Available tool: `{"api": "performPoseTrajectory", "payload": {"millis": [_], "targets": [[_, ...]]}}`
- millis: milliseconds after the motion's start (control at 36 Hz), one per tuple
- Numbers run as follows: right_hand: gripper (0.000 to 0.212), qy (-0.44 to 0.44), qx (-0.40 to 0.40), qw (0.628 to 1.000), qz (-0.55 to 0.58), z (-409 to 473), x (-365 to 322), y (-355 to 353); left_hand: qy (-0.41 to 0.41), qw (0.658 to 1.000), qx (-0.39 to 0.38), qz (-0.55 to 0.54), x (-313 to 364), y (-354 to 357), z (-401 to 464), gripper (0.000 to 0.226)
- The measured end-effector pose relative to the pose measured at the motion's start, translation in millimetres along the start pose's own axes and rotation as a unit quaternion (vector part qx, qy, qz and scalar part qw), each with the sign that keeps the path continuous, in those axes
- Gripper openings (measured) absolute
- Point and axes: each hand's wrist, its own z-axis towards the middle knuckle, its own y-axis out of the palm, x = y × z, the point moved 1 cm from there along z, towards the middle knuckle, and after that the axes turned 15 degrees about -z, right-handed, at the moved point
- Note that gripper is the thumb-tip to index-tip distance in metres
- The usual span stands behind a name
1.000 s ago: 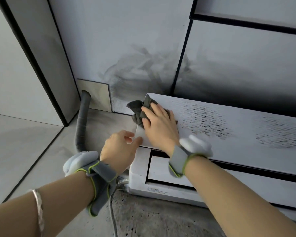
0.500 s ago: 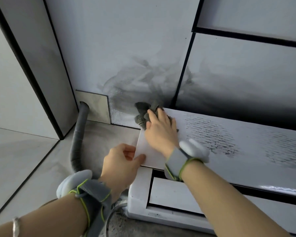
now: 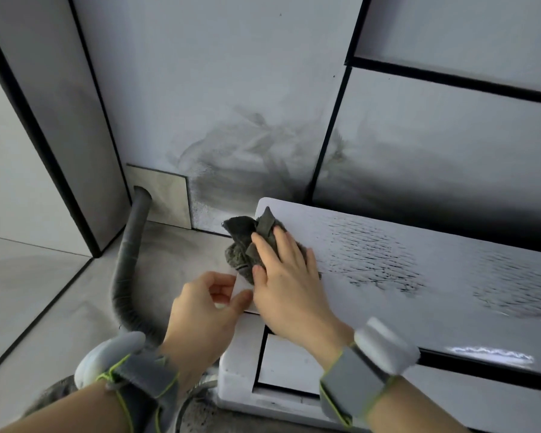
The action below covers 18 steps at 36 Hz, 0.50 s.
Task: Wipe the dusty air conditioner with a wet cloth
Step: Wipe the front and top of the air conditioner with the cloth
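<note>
While our right hand point(image 3: 289, 281) lies flat with its fingers straight and slightly spread, we press the dark grey cloth point(image 3: 247, 242) onto the near-left corner of the white air conditioner point(image 3: 419, 276), and part of the cloth bunches out beyond the panel's edge. Our left hand point(image 3: 205, 310) pinches that same corner of the panel between thumb and curled fingers. Black dust streaks mark the panel to the right, a grey hose point(image 3: 128, 267) runs up to the wall point(image 3: 216, 89), and the wall behind is smudged dark.
</note>
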Motion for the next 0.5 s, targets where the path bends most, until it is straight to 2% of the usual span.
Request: {"api": "performPoseTrajectory", "payload": {"millis": [194, 278, 333, 417, 500], "targets": [[0.051, 0.107, -0.036, 0.993, -0.029, 77.4, 39.4, -6.3, -0.011, 1.000, 0.006, -0.028, -2.0, 0.8, -1.2, 0.014], [0.050, 0.126, -0.055, 0.990, -0.033, 94.6, 57.1, -8.5, -0.013, 0.999, 0.009, -0.034, -2.5, -0.2, -1.7, 0.013], [0.049, 0.114, -0.047, 0.992, -0.017, 89.1, 60.1, -8.4, -0.011, 0.999, 0.007, -0.036, -3.1, 0.5, -1.7, 0.013], [0.047, 0.079, 0.013, 0.996, -0.033, 53.7, 44.7, -2.3, -0.005, 0.999, 0.007, -0.032, -4.9, 0.8, -2.1, 0.016], [0.057, 0.014, 0.068, 0.996, -0.047, -5.7, 23.7, 3.4, -0.003, 0.999, 0.009, -0.038, -6.9, 1.8, -3.4, 0.016]]}}
